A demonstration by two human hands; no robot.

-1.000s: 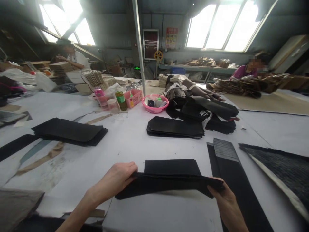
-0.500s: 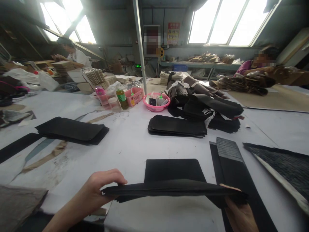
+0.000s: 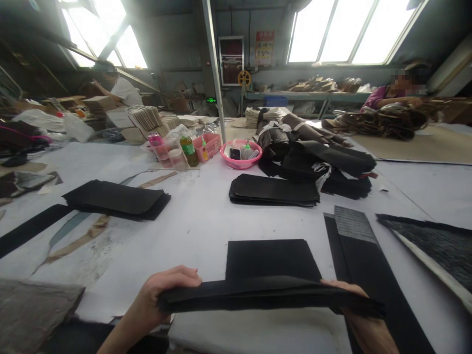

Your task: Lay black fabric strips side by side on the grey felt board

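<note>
A stack of thin black sheets [image 3: 254, 297] is held level over the near edge of the table, seen nearly edge-on. My left hand [image 3: 162, 292] grips its left end, fingers on top. At the other end my right hand [image 3: 359, 307] is closed round the sheets, its fingers partly hidden by them. Just behind the held stack, a black rectangular piece [image 3: 271, 255] lies flat, its near edge covered. To the right of my right hand are long black strips [image 3: 372, 265], one with a grey striped end.
Two more black stacks lie farther back, a left stack [image 3: 116, 197] and a middle stack [image 3: 275, 190]. Beyond them stand a pink basin [image 3: 241, 163], a pink box [image 3: 207, 147] and a bottle [image 3: 189, 151]. Dark rolled material [image 3: 324, 164] is heaped at right. Two people work behind.
The held stack has come slightly lower and its front face tilts more into view. My right fingers have shifted inward along the top. The whole view has moved a little.
</note>
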